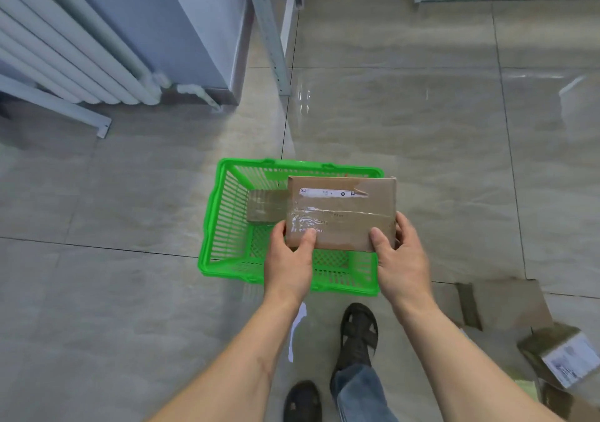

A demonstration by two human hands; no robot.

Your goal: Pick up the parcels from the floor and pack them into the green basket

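we held a flat brown box (341,213) level above the green basket (212,226), over its right half, its taped top face up with a strip of white label near the far edge. our left hand (289,259) clamped the near left corner, thumb pressed on the shiny tape, the other fingers hidden under the box. our right hand (402,259) clamped the near right corner the same way, thumb on top, fingers wrapped round the side edge. both grips were closed on the box.

inside the basket, a smaller taped parcel (264,207) already lay against the far wall, partly hidden by the box we held. the near part of the basket floor looked free.

we judged this to be the packing step for this box: lifted and carried, not yet set down. the next move called for lowering it between the walls, likely beside or partly over the parcel inside, keeping it flat so it would not catch on the rim, then letting go with both hands.

the basket stood on the tiled floor (130,194), just beyond our feet. to our right on the floor lay more work: a flattened cardboard piece (506,304) and a labelled parcel (558,353) near the frame's corner, so the task seemed partway done. a radiator (65,48) stood well apart, far left.
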